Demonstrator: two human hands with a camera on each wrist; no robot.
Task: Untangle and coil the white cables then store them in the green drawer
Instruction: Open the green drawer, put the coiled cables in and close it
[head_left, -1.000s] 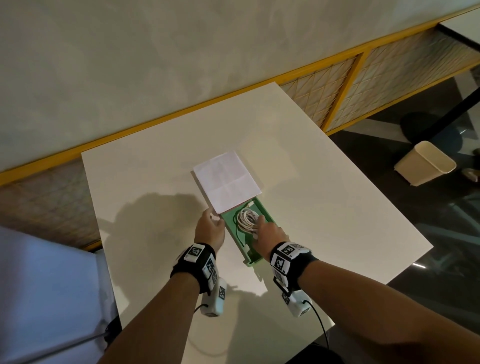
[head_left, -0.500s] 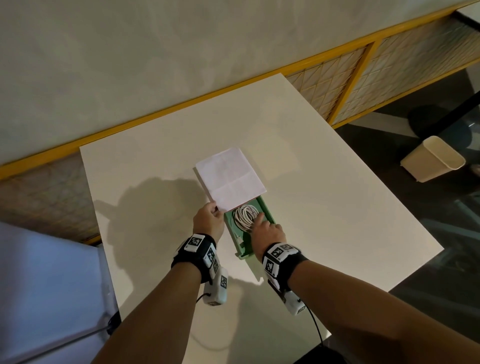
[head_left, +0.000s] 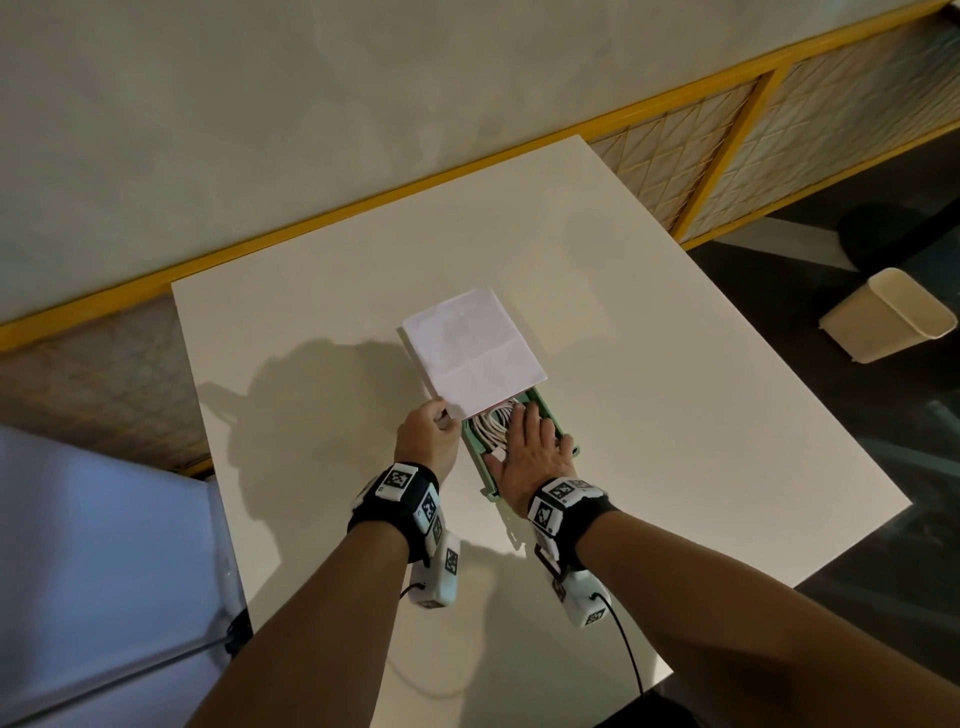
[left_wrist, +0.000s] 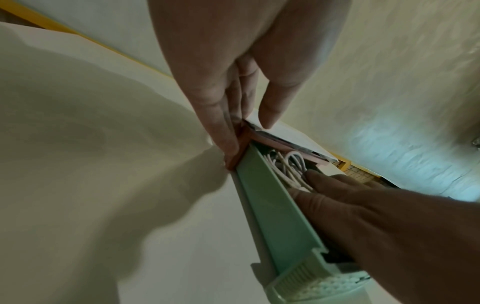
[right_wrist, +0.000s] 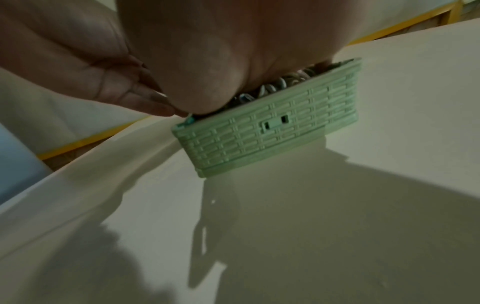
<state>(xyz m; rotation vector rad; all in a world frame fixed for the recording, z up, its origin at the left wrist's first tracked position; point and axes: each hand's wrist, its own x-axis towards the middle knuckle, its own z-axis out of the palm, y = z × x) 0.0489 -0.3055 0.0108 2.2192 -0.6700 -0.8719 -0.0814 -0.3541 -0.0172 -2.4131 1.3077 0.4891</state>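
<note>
A green drawer (head_left: 474, 456) with a woven-pattern front (right_wrist: 272, 127) sticks partly out of a flat case with a white top (head_left: 472, 351) on the table. Coiled white cables (head_left: 493, 422) lie inside it, also seen as cables (left_wrist: 291, 166) past the drawer wall (left_wrist: 272, 201). My right hand (head_left: 530, 452) lies flat on the cables, fingers straight, and presses them down; its palm covers most of the coil. My left hand (head_left: 428, 439) pinches the case's near left corner, thumb on top and fingers along the side, as the left hand (left_wrist: 249, 142) shows close up.
The white table (head_left: 675, 415) ends close behind my wrists and at the right. A beige waste bin (head_left: 888, 317) stands on the dark floor to the right. A pale blue-white surface (head_left: 104, 571) sits at the left. A wall with yellow trim runs behind.
My right hand has gone from fingertips on the coil to lying flat over it. The drawer sticks out a little less. My left hand stays at the case corner.
</note>
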